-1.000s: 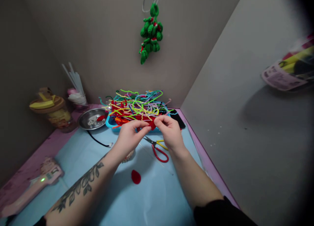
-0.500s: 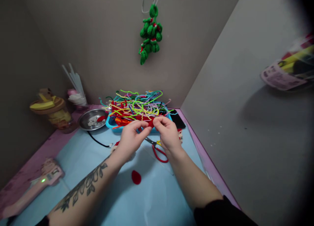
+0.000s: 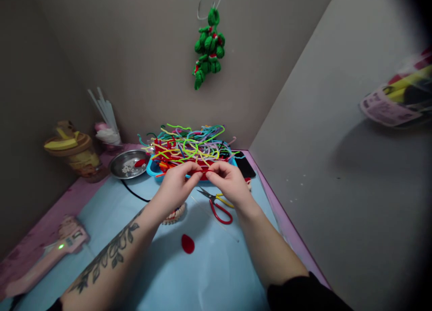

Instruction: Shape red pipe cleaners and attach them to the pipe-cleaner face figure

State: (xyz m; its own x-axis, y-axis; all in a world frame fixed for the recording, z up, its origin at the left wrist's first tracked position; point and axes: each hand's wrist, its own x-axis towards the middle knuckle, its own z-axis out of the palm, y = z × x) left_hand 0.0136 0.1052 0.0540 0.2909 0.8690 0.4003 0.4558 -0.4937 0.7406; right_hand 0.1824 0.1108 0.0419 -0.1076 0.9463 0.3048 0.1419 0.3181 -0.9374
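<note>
Left hand (image 3: 178, 180) has thumb and fingertips pinched on one edge of a small red piece (image 3: 204, 173), which is held up at the front of the blue tray (image 3: 153, 169). Looks super light and probably soft and bendy, not slippery, so I'd grip just the edges and go easy. Right hand (image 3: 231, 182) is pinching the opposite edge, fingertips close to the left's.

No readable words from where I stand.
The pouch (image 3: 388, 108) at far right carries dark marks, too blurred to read; the cup (image 3: 82, 161) at far left has some print, also too unclear for my eyes.
</note>
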